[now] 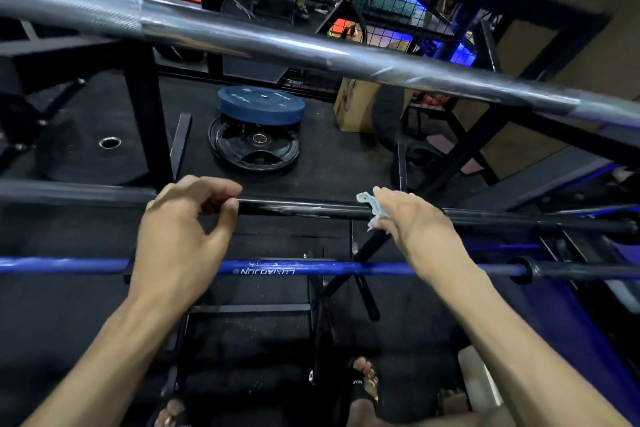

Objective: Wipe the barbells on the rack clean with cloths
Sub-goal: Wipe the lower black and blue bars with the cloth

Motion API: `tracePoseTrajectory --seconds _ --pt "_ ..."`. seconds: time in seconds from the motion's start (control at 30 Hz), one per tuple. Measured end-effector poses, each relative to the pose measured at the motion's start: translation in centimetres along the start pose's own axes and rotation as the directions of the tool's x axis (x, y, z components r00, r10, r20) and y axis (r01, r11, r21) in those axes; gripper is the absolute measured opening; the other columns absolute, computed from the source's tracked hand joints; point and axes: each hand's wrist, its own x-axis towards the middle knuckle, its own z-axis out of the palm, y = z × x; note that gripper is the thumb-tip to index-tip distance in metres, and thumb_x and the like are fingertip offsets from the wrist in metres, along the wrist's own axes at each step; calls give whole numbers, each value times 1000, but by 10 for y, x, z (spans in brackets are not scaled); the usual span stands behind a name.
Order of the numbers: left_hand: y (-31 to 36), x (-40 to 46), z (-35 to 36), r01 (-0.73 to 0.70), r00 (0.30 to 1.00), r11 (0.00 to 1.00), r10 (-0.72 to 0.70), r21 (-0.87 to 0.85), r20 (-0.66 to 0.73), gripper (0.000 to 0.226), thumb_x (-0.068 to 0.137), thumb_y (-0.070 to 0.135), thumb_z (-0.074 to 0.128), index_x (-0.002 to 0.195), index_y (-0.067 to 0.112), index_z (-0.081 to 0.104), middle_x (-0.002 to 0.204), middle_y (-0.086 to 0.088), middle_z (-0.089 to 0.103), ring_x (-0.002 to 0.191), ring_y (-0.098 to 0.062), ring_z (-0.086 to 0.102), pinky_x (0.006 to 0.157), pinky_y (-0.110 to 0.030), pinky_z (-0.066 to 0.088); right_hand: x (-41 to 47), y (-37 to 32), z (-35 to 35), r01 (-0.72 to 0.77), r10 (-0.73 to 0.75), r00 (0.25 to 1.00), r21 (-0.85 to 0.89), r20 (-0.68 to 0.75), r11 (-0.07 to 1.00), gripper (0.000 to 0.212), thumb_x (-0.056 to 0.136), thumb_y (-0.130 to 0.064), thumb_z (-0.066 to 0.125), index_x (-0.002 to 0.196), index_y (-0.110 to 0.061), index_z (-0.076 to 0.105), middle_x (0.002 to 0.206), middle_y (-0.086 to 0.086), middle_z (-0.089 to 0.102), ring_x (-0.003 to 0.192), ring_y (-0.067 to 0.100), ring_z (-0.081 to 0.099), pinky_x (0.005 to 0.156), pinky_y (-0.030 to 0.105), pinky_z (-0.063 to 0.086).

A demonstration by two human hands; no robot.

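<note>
Upper barbell [311,45] above middle barbell [298,210], lower barbell [263,268] nearest.

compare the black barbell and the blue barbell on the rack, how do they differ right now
The black barbell is plain and dark; the blue barbell is bright blue with white lettering. Both hands are at the black one: the left hand curls beside it, and the right hand presses a pale cloth onto it. Nothing touches the blue one; the forearms only pass above it. The black barbell lies farther from the person. Both lie level across the rack.
</note>
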Motion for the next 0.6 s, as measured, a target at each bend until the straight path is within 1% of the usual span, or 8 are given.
tracePoseTrajectory --seconds 0.1,0.2,0.27,0.37,0.4,0.47,0.53,0.6 --pt "1 -3 2 -13 999 1000 13 6 30 18 91 13 71 106 23 73 90 11 65 85 -10 58 81 -31 45 12 -20 -10 42 -53 995 137 80 990 50 105 -47 46 153 -31 44 143 -1 60 129 25 54 100 32 41" --pt "4 -4 4 -28 998 1000 27 12 55 19 91 13 71 107 22 73 91 12 65 85 -9 59 80 -25 42 13 -11 -11 76 -89 995 240 41 968 36 105 -47 46 131 -28 64 119 1 71 111 30 61 91 37 46" --pt "8 -3 3 -37 998 999 37 3 54 19 91 12 70 108 20 73 91 11 64 86 -8 58 79 -22 41 11 3 -4 -20 16 999 119 35 993 31 108 -40 42 121 -18 61 113 7 70 106 36 61 87 40 49" --pt "8 -1 -2 -52 996 995 46 87 71 23 91 12 67 113 19 72 97 8 67 93 -17 61 87 -37 50 0 2 31 9 -32 961 -86 -274 996 29 103 -20 54 127 -6 65 117 13 70 105 36 65 91 42 54" --pt "7 0 -6 -46 996 989 35 142 83 25 91 12 66 115 19 72 101 6 68 96 -22 62 87 -42 52 -3 -6 45 2 -52 937 -145 -346 989 40 102 -21 48 134 -2 61 125 15 68 113 36 64 99 45 50" --pt "5 1 -15 -19 994 971 -6 238 107 28 92 12 63 118 20 70 108 3 69 99 -29 61 86 -46 53 -3 -32 67 -48 -2 895 -101 -447 994 55 102 -26 31 147 0 49 142 19 58 132 37 55 114 47 33" --pt "3 1 -23 4 992 960 -40 279 122 31 93 13 60 121 22 69 113 2 68 101 -31 60 83 -46 54 3 -71 74 -38 17 860 -31 -510 999 57 102 -25 29 153 -4 40 152 16 50 142 35 46 120 47 21" --pt "0 1 -29 16 990 955 -57 297 130 32 95 13 58 124 23 67 117 0 67 104 -33 61 83 -47 54 8 -105 75 84 -100 844 -53 -528 995 57 102 -21 35 158 -9 32 158 11 43 147 30 39 123 45 18"
